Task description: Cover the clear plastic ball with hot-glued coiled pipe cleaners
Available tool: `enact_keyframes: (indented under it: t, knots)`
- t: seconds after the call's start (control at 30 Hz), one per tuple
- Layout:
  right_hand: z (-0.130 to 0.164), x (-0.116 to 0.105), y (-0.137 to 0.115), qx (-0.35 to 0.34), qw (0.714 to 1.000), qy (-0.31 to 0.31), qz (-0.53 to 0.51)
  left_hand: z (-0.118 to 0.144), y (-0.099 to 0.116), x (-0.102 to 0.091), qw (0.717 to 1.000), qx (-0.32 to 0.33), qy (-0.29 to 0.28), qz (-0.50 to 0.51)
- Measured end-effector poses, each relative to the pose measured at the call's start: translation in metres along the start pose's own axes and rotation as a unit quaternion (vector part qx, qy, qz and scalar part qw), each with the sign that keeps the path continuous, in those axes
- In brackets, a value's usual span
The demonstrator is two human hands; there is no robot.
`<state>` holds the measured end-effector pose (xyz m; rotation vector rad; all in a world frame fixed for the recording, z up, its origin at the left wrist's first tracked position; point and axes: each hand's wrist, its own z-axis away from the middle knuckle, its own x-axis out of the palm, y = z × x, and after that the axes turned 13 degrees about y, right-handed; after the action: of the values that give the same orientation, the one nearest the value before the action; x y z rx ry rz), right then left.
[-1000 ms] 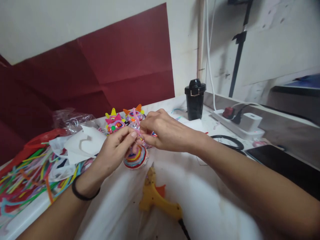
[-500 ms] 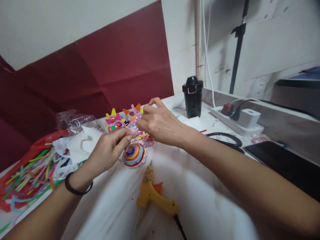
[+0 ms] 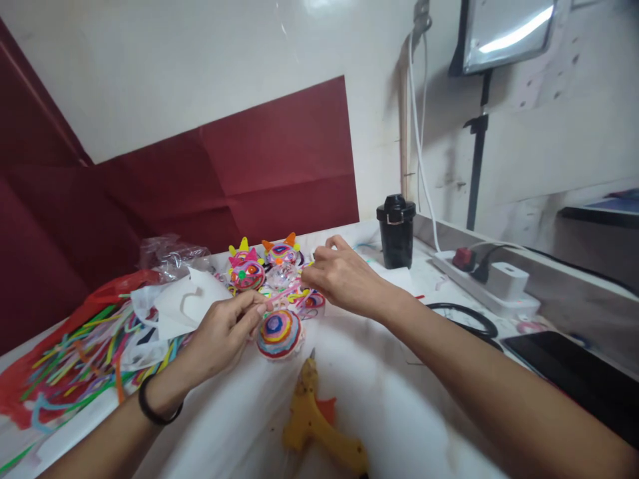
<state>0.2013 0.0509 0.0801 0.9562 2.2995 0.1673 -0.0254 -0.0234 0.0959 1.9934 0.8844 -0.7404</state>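
Observation:
My left hand (image 3: 224,330) rests on the white table (image 3: 399,392), thumb and forefinger pinched on a thin pink strip right beside a round disc of coloured spirals (image 3: 278,334). My right hand (image 3: 342,276) reaches into a cluster of small colourful spiral pieces (image 3: 304,299), fingers curled down over them; whether it holds one is hidden. Behind them stand two bright ornaments with pointed ears, one pink (image 3: 246,271) and one with orange ears (image 3: 282,251).
A yellow glue gun (image 3: 319,426) lies near me, tip toward the disc. Loose coloured strips (image 3: 74,359), white paper (image 3: 184,303) and a plastic bag (image 3: 170,256) fill the left. A black cup (image 3: 397,229), power strip (image 3: 486,286), black cable (image 3: 462,319) and dark tablet (image 3: 574,372) are on the right.
My right hand let go of the strip both hands held and moved back to the cluster of pieces. The left hand dropped lower beside the disc. The camera tilted up.

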Motion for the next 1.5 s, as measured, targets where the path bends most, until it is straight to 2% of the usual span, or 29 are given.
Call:
enact_keyframes:
  t: [0.13, 0.3, 0.57, 0.7, 0.8, 0.97, 1.03, 1.1, 1.2, 1.27, 1.33, 1.5]
  knots:
    - [0.001, 0.000, 0.004, 0.004, 1.000, -0.005, 0.013, 0.002, -0.001, -0.004, 1.000, -0.002, 0.002, -0.011]
    - [-0.001, 0.001, 0.003, 0.045, 0.999, -0.011, 0.028, 0.003, -0.003, -0.003, 0.998, 0.017, 0.023, -0.051]
    - [0.001, -0.015, 0.011, 0.071, 0.997, -0.034, 0.014, -0.002, -0.007, -0.010, 0.992, 0.017, 0.040, -0.114]
    - [-0.001, -0.011, 0.004, 0.117, 0.993, -0.019, 0.022, 0.002, -0.007, -0.014, 0.989, 0.032, 0.070, -0.129]
    - [-0.001, -0.009, 0.001, 0.158, 0.987, -0.003, 0.017, 0.002, -0.011, -0.012, 0.988, 0.032, 0.084, -0.125]
    - [0.000, -0.015, 0.004, 0.191, 0.982, -0.002, -0.001, -0.007, -0.017, -0.002, 0.990, 0.060, 0.072, -0.103]
    - [0.001, -0.017, 0.004, 0.210, 0.978, 0.006, 0.004, -0.011, -0.016, 0.002, 0.987, 0.078, 0.090, -0.109]
    - [0.002, -0.018, 0.003, 0.233, 0.972, 0.019, 0.007, -0.016, -0.013, 0.006, 0.979, 0.089, 0.135, -0.121]
    - [0.001, -0.016, 0.000, 0.260, 0.965, 0.033, -0.008, -0.021, -0.012, 0.008, 0.975, 0.068, 0.180, -0.110]
    - [0.001, -0.015, 0.000, 0.261, 0.965, 0.028, -0.029, -0.024, -0.015, 0.010, 0.982, 0.054, 0.156, -0.094]
    - [0.002, -0.013, 0.001, 0.248, 0.967, 0.013, -0.047, -0.028, -0.020, 0.010, 0.985, 0.068, 0.119, -0.102]
    - [0.005, -0.011, 0.002, 0.219, 0.975, -0.024, -0.042, -0.032, -0.024, 0.015, 0.973, 0.172, 0.082, -0.132]
